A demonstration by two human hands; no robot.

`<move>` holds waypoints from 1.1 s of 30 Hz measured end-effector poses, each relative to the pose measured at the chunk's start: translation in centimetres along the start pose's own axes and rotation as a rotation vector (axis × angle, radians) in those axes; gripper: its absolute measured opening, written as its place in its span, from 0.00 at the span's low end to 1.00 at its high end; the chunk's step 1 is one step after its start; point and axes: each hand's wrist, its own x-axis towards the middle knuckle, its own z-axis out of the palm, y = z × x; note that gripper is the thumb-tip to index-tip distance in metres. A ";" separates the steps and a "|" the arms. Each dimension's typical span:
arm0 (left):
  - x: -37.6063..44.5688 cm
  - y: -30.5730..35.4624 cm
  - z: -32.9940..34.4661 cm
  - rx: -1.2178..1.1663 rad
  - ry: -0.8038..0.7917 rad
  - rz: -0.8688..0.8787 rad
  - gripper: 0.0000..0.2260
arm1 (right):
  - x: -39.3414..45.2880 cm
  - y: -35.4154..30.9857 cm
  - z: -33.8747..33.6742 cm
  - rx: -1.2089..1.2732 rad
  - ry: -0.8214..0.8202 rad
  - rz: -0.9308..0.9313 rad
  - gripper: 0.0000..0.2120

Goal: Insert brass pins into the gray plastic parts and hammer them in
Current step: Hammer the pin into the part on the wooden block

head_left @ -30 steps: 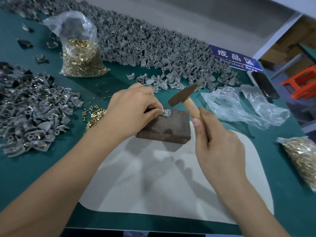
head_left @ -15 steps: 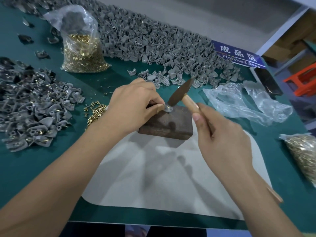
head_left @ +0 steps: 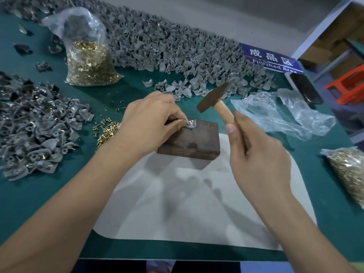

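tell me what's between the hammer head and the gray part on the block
Nothing; head view shows only air between the raised hammer head and the gray part.

Factory assembly bench: "Finished Area" sign (head_left: 272, 60), heaped parts (head_left: 177, 48).

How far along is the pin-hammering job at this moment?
Done: the pile at left shows brass in many parts. In hand: the left hand pinches a gray part on the metal block; the right hand holds the hammer raised. Left: the large gray heap and bagged pins.
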 end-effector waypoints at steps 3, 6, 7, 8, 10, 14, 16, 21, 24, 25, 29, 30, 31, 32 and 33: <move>-0.1 0.0 0.1 0.003 0.002 0.001 0.04 | 0.0 0.0 -0.1 -0.035 -0.097 -0.039 0.13; 0.0 0.1 0.0 0.001 -0.002 0.005 0.03 | 0.4 0.9 -0.3 -0.036 -0.101 -0.029 0.09; 0.0 0.1 0.0 0.003 -0.004 0.004 0.04 | 0.5 1.1 -0.2 0.014 -0.081 0.000 0.08; 0.0 0.1 0.0 0.005 -0.004 0.000 0.04 | 0.6 1.4 0.0 0.071 -0.074 0.031 0.08; -0.1 0.2 0.0 0.004 -0.002 -0.013 0.05 | 1.0 2.3 0.7 0.216 -0.095 0.143 0.08; -0.3 0.6 0.2 0.001 -0.021 -0.034 0.06 | 2.5 4.3 2.2 0.557 -0.189 0.568 0.10; -0.3 0.7 0.2 -0.015 -0.037 -0.050 0.06 | 2.8 4.7 2.8 0.626 -0.229 0.706 0.13; -0.3 0.8 0.0 -0.059 -0.059 -0.061 0.06 | 3.3 4.3 3.5 0.402 -0.282 0.592 0.14; -0.3 0.9 0.1 -0.049 -0.055 -0.048 0.06 | 3.1 2.9 4.2 0.263 -0.272 0.494 0.14; -0.3 0.9 0.1 -0.047 -0.049 -0.043 0.06 | 2.9 2.5 4.5 0.211 -0.258 0.447 0.14; -0.5 0.8 0.3 -0.061 -0.020 -0.033 0.05 | 2.2 2.1 5.0 0.049 -0.190 0.329 0.12; -0.5 0.9 0.4 -0.065 -0.017 -0.032 0.04 | 2.3 2.1 4.9 0.064 -0.165 0.334 0.12; -0.5 0.9 0.4 -0.069 -0.013 -0.035 0.04 | 2.3 2.1 4.6 0.100 -0.123 0.340 0.12; -0.5 0.9 0.4 -0.078 -0.006 -0.042 0.03 | 2.3 1.9 4.4 0.146 -0.060 0.332 0.12; -0.6 0.9 0.2 -0.092 0.004 -0.053 0.03 | 2.3 1.5 4.2 0.197 0.012 0.301 0.11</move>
